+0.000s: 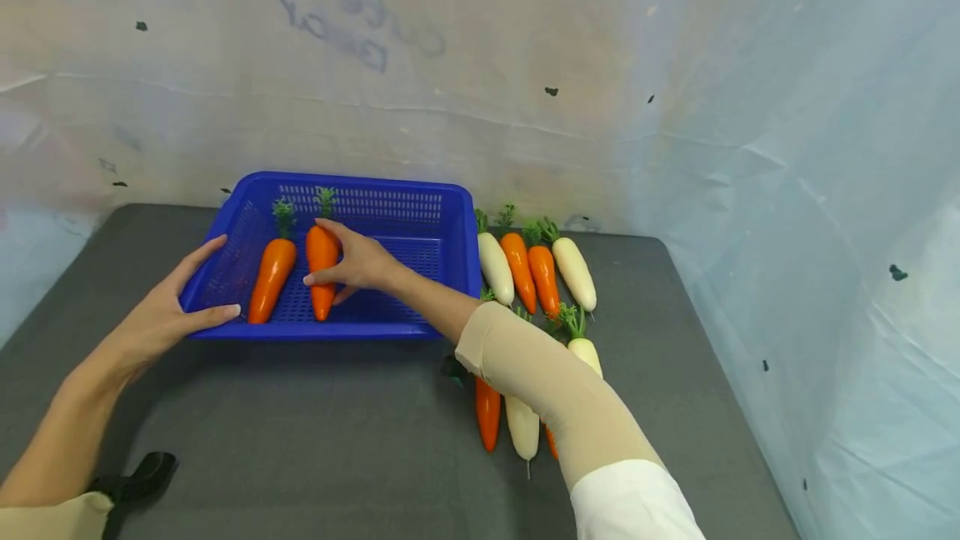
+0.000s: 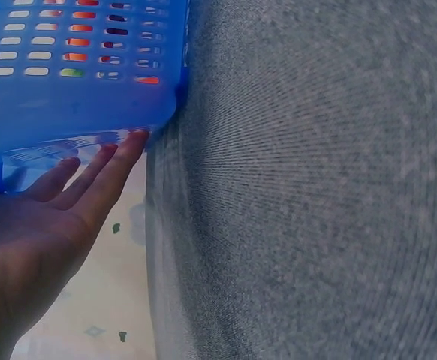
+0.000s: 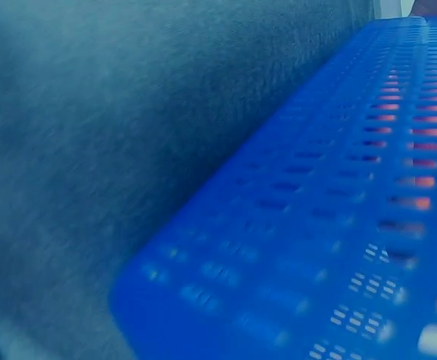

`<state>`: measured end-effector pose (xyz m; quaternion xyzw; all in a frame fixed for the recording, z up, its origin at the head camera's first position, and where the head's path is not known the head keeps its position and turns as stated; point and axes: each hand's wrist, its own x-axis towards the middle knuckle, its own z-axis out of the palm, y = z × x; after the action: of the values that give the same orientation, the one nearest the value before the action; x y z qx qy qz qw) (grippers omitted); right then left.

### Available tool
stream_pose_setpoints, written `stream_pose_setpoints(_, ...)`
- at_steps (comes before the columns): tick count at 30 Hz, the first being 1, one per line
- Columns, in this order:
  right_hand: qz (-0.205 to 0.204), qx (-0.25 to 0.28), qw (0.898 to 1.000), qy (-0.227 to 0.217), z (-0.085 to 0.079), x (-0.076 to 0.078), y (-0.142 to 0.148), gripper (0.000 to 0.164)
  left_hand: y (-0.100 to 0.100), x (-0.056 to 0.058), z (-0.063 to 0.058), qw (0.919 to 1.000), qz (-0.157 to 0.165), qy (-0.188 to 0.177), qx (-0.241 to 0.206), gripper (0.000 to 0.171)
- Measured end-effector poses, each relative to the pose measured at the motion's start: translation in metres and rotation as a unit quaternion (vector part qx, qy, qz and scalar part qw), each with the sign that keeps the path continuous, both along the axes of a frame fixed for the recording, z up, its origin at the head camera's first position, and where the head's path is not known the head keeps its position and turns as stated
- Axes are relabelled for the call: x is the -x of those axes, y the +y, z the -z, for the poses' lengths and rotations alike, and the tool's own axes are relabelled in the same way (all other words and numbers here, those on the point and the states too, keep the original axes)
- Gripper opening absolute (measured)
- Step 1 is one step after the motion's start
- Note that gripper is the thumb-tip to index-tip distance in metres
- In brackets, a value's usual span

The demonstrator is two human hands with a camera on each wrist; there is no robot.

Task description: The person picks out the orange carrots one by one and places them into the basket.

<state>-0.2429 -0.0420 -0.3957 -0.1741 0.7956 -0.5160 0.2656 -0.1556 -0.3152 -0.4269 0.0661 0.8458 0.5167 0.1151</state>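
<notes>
My right hand [image 1: 358,261] reaches into a blue plastic basket [image 1: 352,330] and holds an orange carrot [image 1: 322,250] between thumb and fingers, its green top toward the back wall. Left of it, a second carrot [image 1: 270,277] lies in the basket, top also toward the back. At the basket's left front corner is my left hand [image 1: 161,311], with straight fingers against the side and the thumb by the front rim. The left wrist view shows these fingers [image 2: 102,176] touching the slotted wall. In the right wrist view the basket wall [image 3: 301,247] hides the right hand.
Right of the basket, white radishes [image 1: 573,273] and carrots [image 1: 543,280] lie in two rows on the grey table [image 1: 315,440]. My right forearm covers part of the nearer row. A pale sheet [image 1: 480,48] hangs behind the table.
</notes>
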Motion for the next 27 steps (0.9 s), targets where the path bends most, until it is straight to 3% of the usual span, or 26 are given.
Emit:
stream_pose_setpoints(4, -0.004, -0.003, 1.000, -0.003, 0.003, 0.003, -0.010, 0.093, -0.001, 0.001, 0.000, 1.0000, -0.003, 0.001, 0.002, 0.092)
stream_pose_setpoints(14, -0.013, -0.119, 0.992, 0.044, 0.016, 0.007, -0.028, 0.090, -0.002, -0.003, 0.002, 1.0000, -0.001, -0.002, 0.000, 0.090)
stream_pose_setpoints(21, -0.001, -0.124, 0.991, 0.049, 0.020, 0.008, -0.029, 0.090, 0.000, 0.001, 0.002, 1.0000, -0.002, -0.001, 0.005, 0.090)
stream_pose_setpoints(27, -0.053, -0.176, 0.978, 0.103, 0.021, 0.011, -0.028, 0.093, 0.000, 0.002, 0.002, 1.0000, 0.001, -0.001, -0.004, 0.090)
